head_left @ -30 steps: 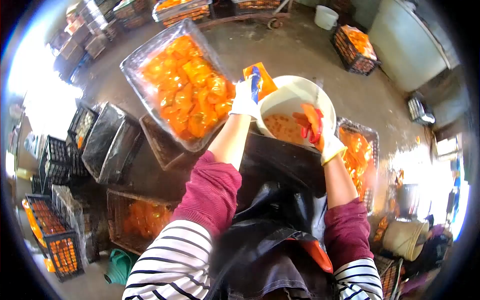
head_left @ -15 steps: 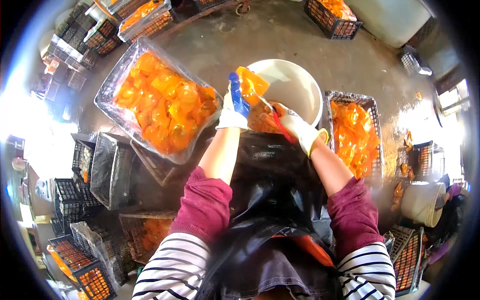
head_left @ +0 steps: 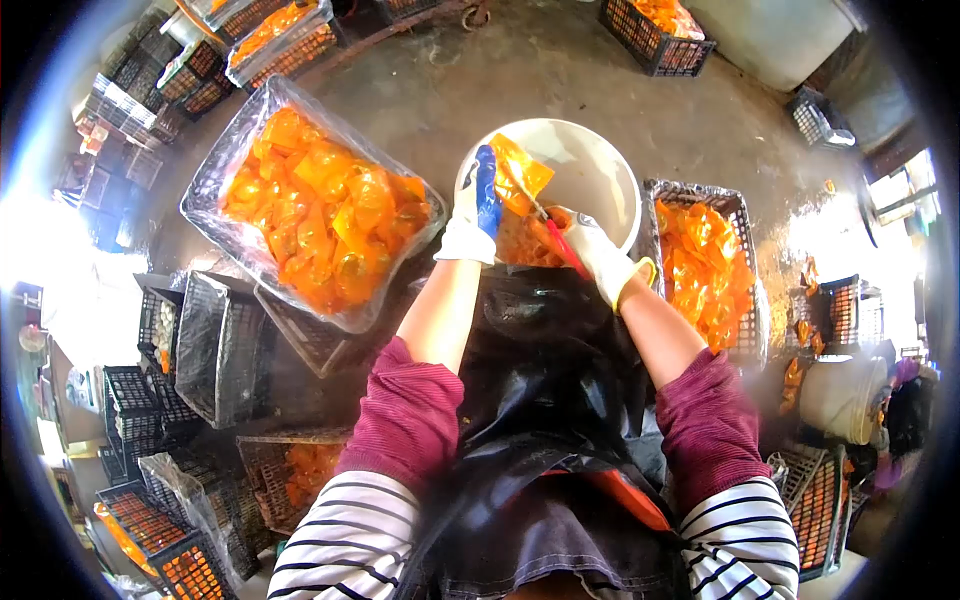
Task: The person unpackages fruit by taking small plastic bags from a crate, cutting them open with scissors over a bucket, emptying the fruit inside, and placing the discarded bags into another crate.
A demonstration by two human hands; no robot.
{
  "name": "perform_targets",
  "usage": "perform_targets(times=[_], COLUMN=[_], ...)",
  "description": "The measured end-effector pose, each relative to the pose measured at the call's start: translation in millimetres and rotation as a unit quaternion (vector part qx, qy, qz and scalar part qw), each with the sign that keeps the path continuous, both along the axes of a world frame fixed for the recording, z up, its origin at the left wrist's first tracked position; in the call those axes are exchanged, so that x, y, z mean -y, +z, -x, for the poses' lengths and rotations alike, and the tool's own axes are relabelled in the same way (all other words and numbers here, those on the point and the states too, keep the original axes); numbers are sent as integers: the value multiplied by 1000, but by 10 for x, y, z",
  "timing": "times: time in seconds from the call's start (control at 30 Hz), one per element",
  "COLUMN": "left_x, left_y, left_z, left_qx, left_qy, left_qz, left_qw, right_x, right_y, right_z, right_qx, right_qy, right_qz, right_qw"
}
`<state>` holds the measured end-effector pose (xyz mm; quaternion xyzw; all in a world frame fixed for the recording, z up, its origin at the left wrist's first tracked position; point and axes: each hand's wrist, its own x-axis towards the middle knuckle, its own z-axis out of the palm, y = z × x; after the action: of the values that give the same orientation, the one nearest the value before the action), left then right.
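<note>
Here, the left hand (head_left: 474,215), gloved, at 12 o'clock, pinches a glossy orange piece (head_left: 523,176) between 12 and 1 o'clock, over the white bucket (head_left: 612,185) at 1 o'clock. At 2 o'clock, the gloved right hand (head_left: 592,252) is closed around a red-handled tool (head_left: 566,247), its thin metal end against the piece. Crates of orange pieces sit at 10 o'clock (head_left: 240,235) and 3 o'clock (head_left: 749,240).
</note>
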<state>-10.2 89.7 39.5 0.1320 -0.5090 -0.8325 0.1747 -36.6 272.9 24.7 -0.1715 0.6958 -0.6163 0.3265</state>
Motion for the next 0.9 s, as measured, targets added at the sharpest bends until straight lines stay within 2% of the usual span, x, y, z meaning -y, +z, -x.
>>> perform_targets(times=[0.03, 0.1, 0.13, 0.17, 0.27, 0.37, 0.47, 0.53, 0.57, 0.6, 0.67, 0.73, 0.83, 0.9], left_x=[-35, -87, -68, -71, -93, -39, -17, -105, -139, -129, -98, -90, -116, -184], left_y=[51, 122, 76, 58, 54, -96, -149, 28, 96, 30, 47, 35, -9, 8], left_z=[-62, -121, -99, -94, -89, -25, -3, -77, -104, -80, -91, -72, -62, -75], left_qx=[11, 32, 36, 43, 61, 18, 33, 112, 152, 120, 117, 118, 118, 101], left_qy=[1, 1, -3, -11, -26, -64, -76, -83, -86, -87, -106, -112, -111, -118], left_qz=[24, 74, 28, 53, 102, -11, -21, 41, 72, 77, 75, 85, 106, 109], left_qw=[1000, 997, 999, 998, 993, 998, 996, 989, 982, 986, 985, 983, 981, 982], right_x=[24, 11, -14, -26, -39, -69, -76, -49, -34, -12, -15, -65, -73, -74], right_y=[-89, -107, -47, 8, -9, -220, -372, -305, -223, -104, 268, 281, 94, -14], right_z=[-1, 13, 9, -1, 8, 92, 132, 97, 65, 21, -75, -46, 71, 106], right_qx=[109, 90, -35, -159, -107, -14, -14, -11, 54, 117, 348, 227, 100, 125], right_qy=[-29, -32, -7, 18, -2, -9, -22, -45, -72, -102, -183, -104, -28, -37], right_qz=[95, 75, -41, -157, -100, -11, 36, 36, 59, 84, 183, 103, 21, 45], right_qw=[989, 993, 998, 975, 989, 1000, 999, 998, 994, 984, 901, 963, 994, 990])
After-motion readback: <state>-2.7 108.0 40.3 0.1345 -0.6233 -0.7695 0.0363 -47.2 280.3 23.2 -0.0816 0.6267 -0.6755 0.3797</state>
